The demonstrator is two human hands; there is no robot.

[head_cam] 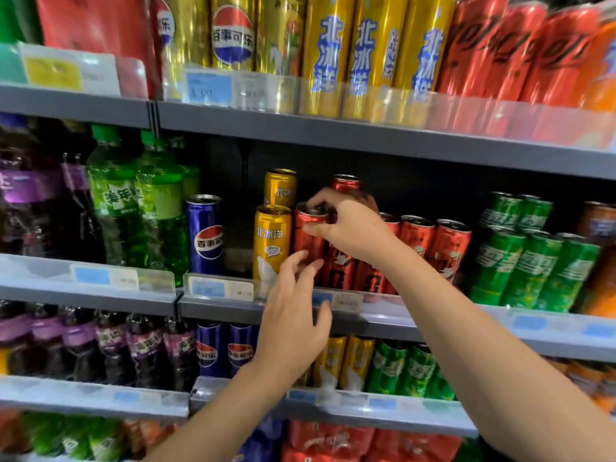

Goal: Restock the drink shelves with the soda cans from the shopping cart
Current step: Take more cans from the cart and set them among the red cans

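My right hand grips the top of a tall red soda can standing at the front of the middle shelf, thumb on its side and fingers over the rim. More red cans stand in a row to its right and one behind it. My left hand is raised in front of the shelf edge, its spread fingertips at the lower part of that same can. A yellow can stands just left of it. The shopping cart is out of view.
A blue cola can and a gap lie left of the yellow cans. Green bottles fill the left, green cans the right. Shelves above and below are packed with cans behind clear plastic lips and price tags.
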